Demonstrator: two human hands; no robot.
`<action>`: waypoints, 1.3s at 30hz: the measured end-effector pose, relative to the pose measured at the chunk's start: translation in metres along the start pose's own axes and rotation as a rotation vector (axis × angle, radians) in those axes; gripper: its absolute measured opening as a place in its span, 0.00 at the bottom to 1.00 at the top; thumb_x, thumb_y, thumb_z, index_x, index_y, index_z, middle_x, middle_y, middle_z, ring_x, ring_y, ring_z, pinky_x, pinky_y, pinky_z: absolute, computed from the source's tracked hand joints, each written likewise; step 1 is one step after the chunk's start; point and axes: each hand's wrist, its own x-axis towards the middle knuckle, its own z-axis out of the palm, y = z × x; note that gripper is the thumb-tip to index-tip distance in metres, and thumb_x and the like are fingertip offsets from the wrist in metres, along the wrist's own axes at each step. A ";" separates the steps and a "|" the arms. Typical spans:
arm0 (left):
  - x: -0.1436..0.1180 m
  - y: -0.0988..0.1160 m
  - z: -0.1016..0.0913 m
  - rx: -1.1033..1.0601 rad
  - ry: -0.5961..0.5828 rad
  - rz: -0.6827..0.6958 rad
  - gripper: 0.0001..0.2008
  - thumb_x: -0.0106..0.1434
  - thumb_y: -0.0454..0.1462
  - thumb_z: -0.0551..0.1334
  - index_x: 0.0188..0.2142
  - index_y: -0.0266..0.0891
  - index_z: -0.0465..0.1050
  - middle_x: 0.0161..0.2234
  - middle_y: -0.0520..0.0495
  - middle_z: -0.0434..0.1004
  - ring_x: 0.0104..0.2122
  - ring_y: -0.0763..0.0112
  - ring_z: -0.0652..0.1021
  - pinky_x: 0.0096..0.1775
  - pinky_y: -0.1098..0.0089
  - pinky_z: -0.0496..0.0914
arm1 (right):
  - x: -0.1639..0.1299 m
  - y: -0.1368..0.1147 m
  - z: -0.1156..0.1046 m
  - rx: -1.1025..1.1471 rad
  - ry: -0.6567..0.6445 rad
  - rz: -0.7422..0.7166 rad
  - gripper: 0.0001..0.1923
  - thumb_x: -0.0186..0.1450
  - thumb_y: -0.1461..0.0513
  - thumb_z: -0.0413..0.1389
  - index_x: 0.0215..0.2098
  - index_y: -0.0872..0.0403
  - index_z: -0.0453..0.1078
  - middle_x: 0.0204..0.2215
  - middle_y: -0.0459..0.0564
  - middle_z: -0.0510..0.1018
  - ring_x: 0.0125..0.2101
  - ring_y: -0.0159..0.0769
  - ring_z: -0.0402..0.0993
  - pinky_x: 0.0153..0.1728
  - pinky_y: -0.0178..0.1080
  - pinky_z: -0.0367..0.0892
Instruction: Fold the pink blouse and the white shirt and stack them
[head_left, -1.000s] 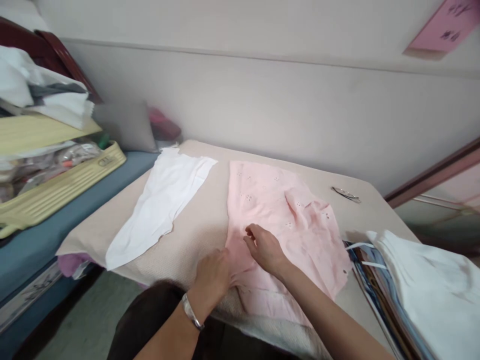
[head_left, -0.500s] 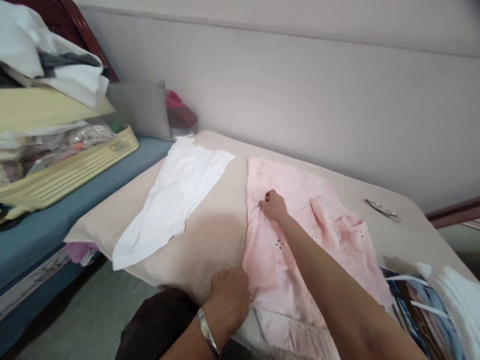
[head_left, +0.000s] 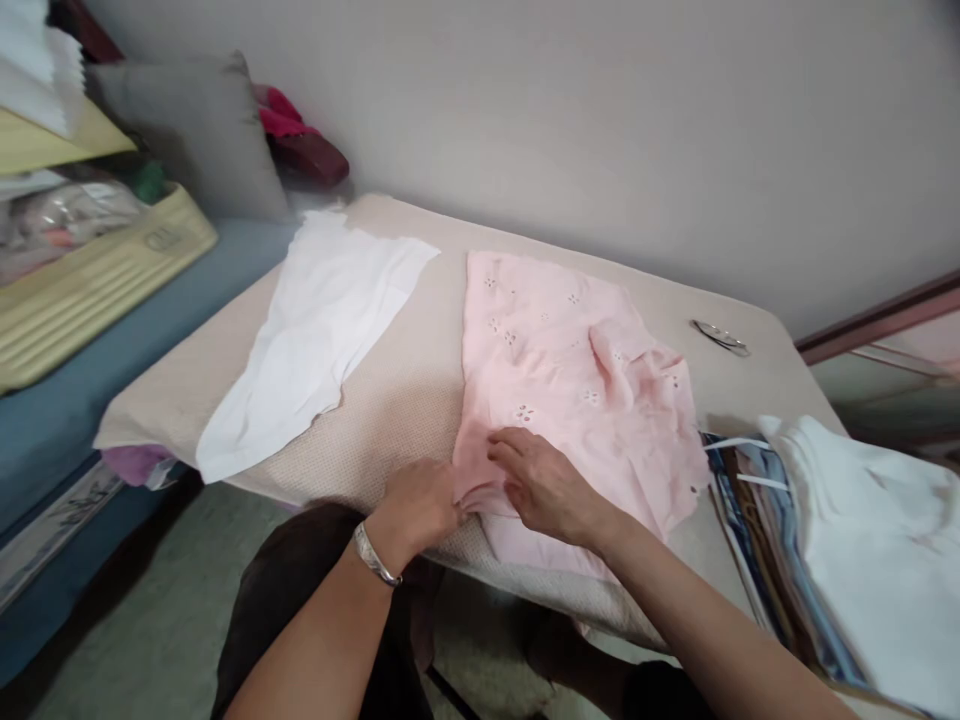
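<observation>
1. I am resting my left hand [head_left: 420, 505] on the near left corner of the pink eyelet fabric [head_left: 570, 385]; my fingers are curling over its edge and seem to be pinching it, though the grip itself is hidden.
2. I am laying my right hand [head_left: 544, 485] flat on the same fabric just beside my left, fingers spread a little and pressing down, gripping nothing.
3. The pink fabric is lying on the beige padded table [head_left: 390, 420], with a raised fold near its middle and its near edge reaching the table's front.
4. A white cloth piece [head_left: 315, 335] is lying flat to the left, well apart from the pink one.
5. Small snips [head_left: 720, 337] are sitting near the table's far right corner.
6. A stack of white fabric [head_left: 862, 530] is sitting to my right.
</observation>
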 end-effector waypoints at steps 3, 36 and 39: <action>0.001 0.003 0.005 0.117 0.025 0.011 0.20 0.68 0.50 0.56 0.43 0.36 0.77 0.42 0.34 0.80 0.46 0.46 0.79 0.43 0.58 0.70 | -0.010 0.006 0.014 -0.088 0.081 0.027 0.11 0.66 0.71 0.50 0.43 0.53 0.69 0.50 0.57 0.73 0.49 0.44 0.69 0.50 0.47 0.68; 0.015 0.029 0.019 0.138 0.410 -0.007 0.18 0.70 0.30 0.50 0.54 0.35 0.72 0.55 0.33 0.74 0.53 0.54 0.76 0.51 0.58 0.72 | 0.023 0.024 -0.019 -0.057 0.139 0.144 0.08 0.72 0.62 0.49 0.43 0.52 0.70 0.42 0.52 0.77 0.45 0.41 0.73 0.45 0.42 0.70; 0.033 0.025 0.052 0.252 0.564 0.151 0.26 0.68 0.29 0.52 0.65 0.31 0.64 0.69 0.32 0.58 0.67 0.51 0.62 0.62 0.52 0.63 | 0.076 0.054 -0.026 -0.180 0.236 0.247 0.14 0.76 0.57 0.45 0.46 0.53 0.70 0.44 0.55 0.77 0.46 0.43 0.73 0.44 0.41 0.69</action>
